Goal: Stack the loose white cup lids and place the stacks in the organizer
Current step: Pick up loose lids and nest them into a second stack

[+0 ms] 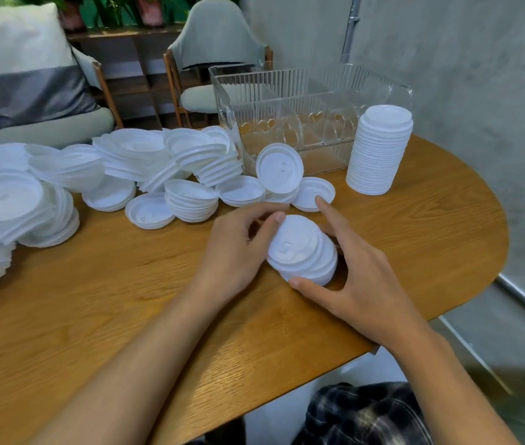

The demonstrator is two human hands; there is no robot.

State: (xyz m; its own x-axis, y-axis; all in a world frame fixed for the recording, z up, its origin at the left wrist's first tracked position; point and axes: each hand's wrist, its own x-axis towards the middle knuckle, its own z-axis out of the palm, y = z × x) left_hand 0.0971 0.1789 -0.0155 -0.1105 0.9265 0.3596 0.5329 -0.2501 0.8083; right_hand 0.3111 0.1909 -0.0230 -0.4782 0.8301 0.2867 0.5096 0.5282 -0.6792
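Oval wooden table [100, 322], two cushioned chairs behind — one [219, 43] grey-backed, potted plants [148, 9], concrete wall [479, 75]

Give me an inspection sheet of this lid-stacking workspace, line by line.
Surface: wooden table, rounded end, lids covering its left part.
Job's things: loose lids heaped at left; small stack tilted between both hands; tall stack upright beside the clear organizer, no lids seen inside it.
Clutter: nothing seen.
Hands: left hand grips the small stack, thumb on top; right hand cups it, index finger extended.
Cables: nothing seen.
Surroundings: chair behind the table, grey wall at right.
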